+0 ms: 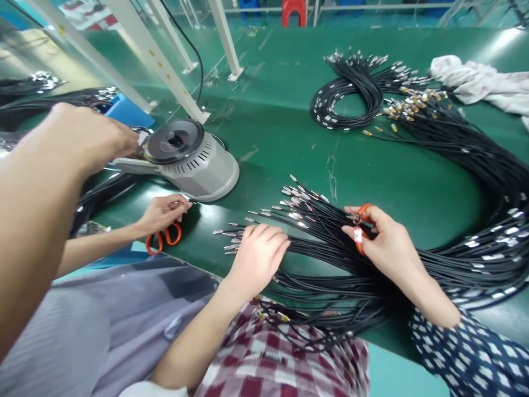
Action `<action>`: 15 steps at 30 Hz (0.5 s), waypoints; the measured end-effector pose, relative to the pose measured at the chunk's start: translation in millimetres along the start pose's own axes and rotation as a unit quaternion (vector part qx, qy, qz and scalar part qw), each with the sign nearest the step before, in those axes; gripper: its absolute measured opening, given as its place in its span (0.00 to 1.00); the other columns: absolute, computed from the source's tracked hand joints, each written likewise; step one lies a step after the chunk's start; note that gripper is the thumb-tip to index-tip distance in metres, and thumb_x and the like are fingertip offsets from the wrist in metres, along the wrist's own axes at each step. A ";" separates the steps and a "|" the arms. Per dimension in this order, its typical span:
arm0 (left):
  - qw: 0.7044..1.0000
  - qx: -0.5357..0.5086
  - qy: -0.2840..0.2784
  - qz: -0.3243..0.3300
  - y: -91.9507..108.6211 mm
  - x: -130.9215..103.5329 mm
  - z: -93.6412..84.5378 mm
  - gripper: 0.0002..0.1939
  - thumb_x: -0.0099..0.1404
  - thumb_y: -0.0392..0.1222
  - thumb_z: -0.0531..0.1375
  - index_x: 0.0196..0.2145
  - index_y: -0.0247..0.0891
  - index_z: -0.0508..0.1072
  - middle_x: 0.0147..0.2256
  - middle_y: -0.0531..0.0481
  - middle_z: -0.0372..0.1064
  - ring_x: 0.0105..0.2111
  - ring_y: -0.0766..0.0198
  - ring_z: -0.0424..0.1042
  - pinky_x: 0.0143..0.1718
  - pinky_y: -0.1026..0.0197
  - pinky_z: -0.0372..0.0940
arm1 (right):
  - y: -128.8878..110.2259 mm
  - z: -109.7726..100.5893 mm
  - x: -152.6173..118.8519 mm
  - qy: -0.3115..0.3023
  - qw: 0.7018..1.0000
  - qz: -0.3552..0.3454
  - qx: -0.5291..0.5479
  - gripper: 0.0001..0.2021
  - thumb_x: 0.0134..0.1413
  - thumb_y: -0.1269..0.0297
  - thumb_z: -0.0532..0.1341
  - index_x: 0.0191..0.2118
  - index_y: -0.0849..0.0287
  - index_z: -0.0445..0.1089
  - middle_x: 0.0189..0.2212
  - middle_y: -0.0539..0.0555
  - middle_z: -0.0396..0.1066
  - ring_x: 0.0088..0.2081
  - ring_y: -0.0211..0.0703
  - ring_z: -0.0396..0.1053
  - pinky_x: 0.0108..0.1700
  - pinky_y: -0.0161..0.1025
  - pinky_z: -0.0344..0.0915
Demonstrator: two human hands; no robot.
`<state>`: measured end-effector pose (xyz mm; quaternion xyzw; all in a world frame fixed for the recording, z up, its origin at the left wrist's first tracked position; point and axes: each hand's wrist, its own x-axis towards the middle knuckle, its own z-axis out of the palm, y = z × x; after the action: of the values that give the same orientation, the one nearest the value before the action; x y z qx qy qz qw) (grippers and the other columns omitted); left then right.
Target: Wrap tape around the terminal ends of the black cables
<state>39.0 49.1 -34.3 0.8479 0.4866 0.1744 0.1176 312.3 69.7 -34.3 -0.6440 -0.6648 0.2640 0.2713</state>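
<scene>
My left hand (260, 253) lies palm down with fingers curled over a bunch of thin black cables (322, 248), near their silvery connector ends (295, 201). Its palm side is hidden. In my right hand (384, 237) is a pair of orange-handled scissors (359, 242) with a white tag on one loop. Its short metal part points left above the cables, between thumb and fingers. The bunch fans out on the green table (281, 149), and more cables hang over the table's edge onto a red checked apron (273, 353).
To the left, a co-worker's hand (165, 215) is beside other orange-handled scissors (161, 241). Another person's arm (61, 160) reaches toward a grey round machine (206, 171). Coiled cables (330, 110), a yellow-tipped bundle (438, 127) and white cloth (475, 77) lie farther back.
</scene>
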 end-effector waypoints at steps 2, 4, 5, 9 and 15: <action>0.997 -0.044 0.040 -0.043 -6.1 8.2 2.7 0.10 0.72 0.39 0.54 0.37 0.39 0.76 0.37 0.47 0.78 0.38 0.56 0.74 0.43 0.51 0.65 | 3.3 2.8 9.9 0.011 0.999 -0.025 -0.044 0.08 0.55 0.61 0.64 0.38 0.55 0.66 0.48 0.58 0.77 0.46 0.56 0.75 0.44 0.48 0.68; 0.987 -0.087 0.105 -0.089 -16.0 20.8 5.5 0.09 0.71 0.36 0.54 0.40 0.39 0.75 0.38 0.46 0.77 0.38 0.57 0.74 0.42 0.53 0.67 | 6.0 7.1 15.1 0.003 0.997 -0.042 -0.066 0.07 0.55 0.62 0.63 0.37 0.55 0.65 0.47 0.57 0.77 0.45 0.56 0.75 0.43 0.47 0.68; 0.981 -0.096 0.134 -0.106 -21.8 27.8 6.3 0.10 0.70 0.35 0.54 0.41 0.38 0.75 0.39 0.45 0.76 0.38 0.57 0.74 0.42 0.54 0.68 | 7.1 8.9 16.0 0.000 0.997 -0.045 -0.069 0.06 0.55 0.62 0.63 0.38 0.55 0.65 0.46 0.56 0.77 0.44 0.55 0.76 0.42 0.47 0.68; 0.986 -0.033 0.117 -0.113 -41.9 51.3 5.9 0.10 0.67 0.31 0.55 0.40 0.35 0.77 0.37 0.43 0.74 0.40 0.52 0.72 0.44 0.50 0.68 | 10.3 11.8 14.6 -0.003 0.998 -0.032 -0.056 0.06 0.56 0.63 0.62 0.39 0.54 0.66 0.45 0.55 0.78 0.43 0.53 0.76 0.41 0.45 0.67; 0.995 -0.031 0.060 -0.079 -50.8 69.6 15.1 0.10 0.65 0.31 0.58 0.38 0.39 0.78 0.37 0.46 0.74 0.41 0.53 0.71 0.46 0.49 0.67 | 10.3 10.0 15.0 -0.010 0.999 -0.024 -0.043 0.06 0.56 0.62 0.63 0.39 0.54 0.67 0.45 0.55 0.78 0.42 0.53 0.76 0.41 0.44 0.67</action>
<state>37.7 134.3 -54.2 0.7906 0.5526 0.2307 0.1279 312.3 85.0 -48.3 -0.6364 -0.6933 0.2353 0.2428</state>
